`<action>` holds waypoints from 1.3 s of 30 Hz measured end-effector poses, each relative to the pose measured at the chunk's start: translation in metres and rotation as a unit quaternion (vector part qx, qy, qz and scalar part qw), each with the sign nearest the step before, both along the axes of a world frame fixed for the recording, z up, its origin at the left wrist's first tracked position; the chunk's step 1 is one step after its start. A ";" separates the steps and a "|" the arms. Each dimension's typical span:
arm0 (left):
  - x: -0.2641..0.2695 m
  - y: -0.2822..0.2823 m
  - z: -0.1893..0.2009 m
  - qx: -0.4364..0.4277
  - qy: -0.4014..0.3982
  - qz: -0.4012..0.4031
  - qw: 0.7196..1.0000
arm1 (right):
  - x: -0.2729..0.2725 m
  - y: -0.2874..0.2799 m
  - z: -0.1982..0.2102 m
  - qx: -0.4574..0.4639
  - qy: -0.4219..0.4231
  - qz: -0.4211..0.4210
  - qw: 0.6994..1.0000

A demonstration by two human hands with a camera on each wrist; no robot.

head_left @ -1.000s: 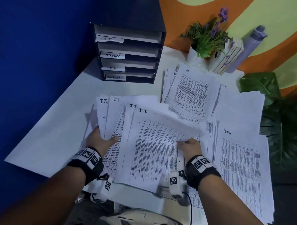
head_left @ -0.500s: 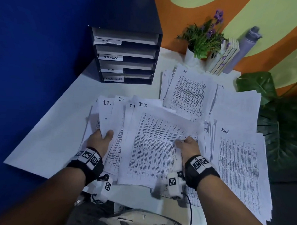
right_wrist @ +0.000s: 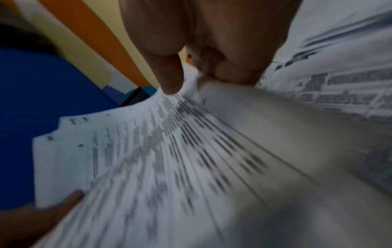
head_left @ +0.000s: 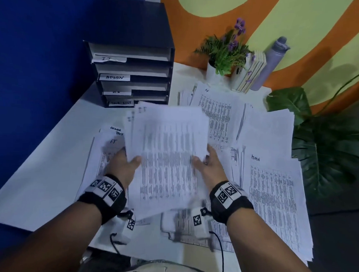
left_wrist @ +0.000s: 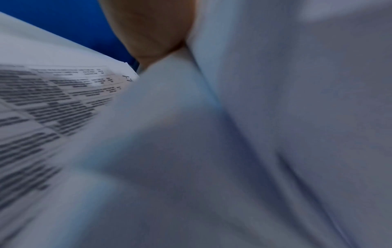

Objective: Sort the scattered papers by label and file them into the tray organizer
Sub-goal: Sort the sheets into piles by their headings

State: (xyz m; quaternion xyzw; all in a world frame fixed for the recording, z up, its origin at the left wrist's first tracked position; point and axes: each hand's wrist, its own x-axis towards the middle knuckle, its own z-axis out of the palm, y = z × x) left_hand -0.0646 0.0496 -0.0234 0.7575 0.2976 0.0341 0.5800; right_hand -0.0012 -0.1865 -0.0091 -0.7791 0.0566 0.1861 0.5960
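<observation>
The left hand (head_left: 123,164) grips the left edge of a stack of papers (head_left: 167,155), thumb (head_left: 135,160) curled over the top sheet and the other fingers hidden beneath it. The right hand (head_left: 209,165) grips the right edge the same way; in the right wrist view its thumb (right_wrist: 169,73) presses down on the printed face while the curled fingers (right_wrist: 231,72) pinch from below. The stack is lifted off the table (head_left: 41,171) and tilted, its print blurred, with "I.T." handwritten at the top left corners of the fanned sheets. In the left wrist view only the palm (left_wrist: 152,28) and the blurred paper (left_wrist: 254,134) show.

Under the stack, at about 9 o'clock from it, lies another sheet marked "IT" (head_left: 104,153), with more sheets beneath it. At 3 o'clock lies a pile headed "ADMIN" (head_left: 274,200), and at 1 o'clock a pile of printed tables (head_left: 220,110). The black tray organizer (head_left: 132,73) stands at 11 o'clock from the stack, at the far left of the table, with slots labelled IT, ADMIN and two lower ones too blurred to read surely. At 1 o'clock, further back, a potted plant (head_left: 224,54), small books (head_left: 252,73) and a grey bottle (head_left: 272,61) stand against the orange and yellow wall (head_left: 300,28).
</observation>
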 end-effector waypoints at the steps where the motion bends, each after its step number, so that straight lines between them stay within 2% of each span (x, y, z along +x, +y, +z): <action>1: 0.005 0.000 0.000 -0.027 -0.028 0.039 0.998 | -0.002 -0.001 0.005 -0.030 0.014 0.046 0.998; 3: 0.015 0.002 -0.001 -0.064 -0.054 0.085 0.993 | -0.006 -0.005 0.010 -0.082 0.022 0.098 0.992; 4: 0.020 0.002 -0.002 -0.077 -0.056 0.087 0.992 | -0.006 -0.008 0.011 -0.105 0.014 0.082 0.991; 7: 0.028 -0.002 -0.008 -0.124 -0.048 0.065 0.989 | 0.011 -0.031 0.016 -0.135 -0.005 -0.059 0.989; 10: 0.025 -0.007 -0.013 -0.028 -0.003 0.009 1.000 | 0.044 -0.074 0.031 -0.166 -0.034 -0.184 0.968; 13: 0.017 -0.008 -0.023 0.038 0.043 -0.006 0.998 | 0.081 -0.130 0.035 -0.198 -0.045 -0.278 0.939; 16: 0.014 -0.012 -0.029 0.091 0.068 -0.018 0.993 | 0.114 -0.181 0.029 -0.233 -0.034 -0.309 0.921; 20: 0.009 -0.009 -0.040 0.164 0.073 -0.030 0.983 | 0.143 -0.219 0.021 -0.273 -0.019 -0.327 0.905; 22: 0.004 -0.006 -0.046 0.225 0.112 -0.048 0.967 | 0.150 -0.224 0.020 -0.336 -0.023 -0.311 0.888; 25: -0.006 -0.001 -0.050 0.313 0.240 -0.083 0.915 | 0.154 -0.209 0.018 -0.411 -0.057 -0.249 0.875; 27: -0.012 0.003 -0.051 0.333 0.300 -0.093 0.889 | 0.150 -0.185 0.012 -0.377 -0.093 -0.204 0.899; 29: -0.018 0.007 -0.051 0.328 0.325 -0.092 0.882 | 0.137 -0.152 0.003 -0.317 -0.116 -0.142 0.930; 31: -0.025 0.013 -0.051 0.322 0.335 -0.092 0.881 | 0.115 -0.111 -0.004 -0.282 -0.113 -0.077 0.950; 35: -0.034 0.023 -0.051 0.332 0.354 -0.127 0.865 | 0.056 -0.034 -0.017 -0.153 -0.041 0.026 0.987; 39: -0.044 0.025 -0.052 0.328 0.335 -0.183 0.864 | 0.004 0.019 -0.029 -0.112 0.059 0.151 0.980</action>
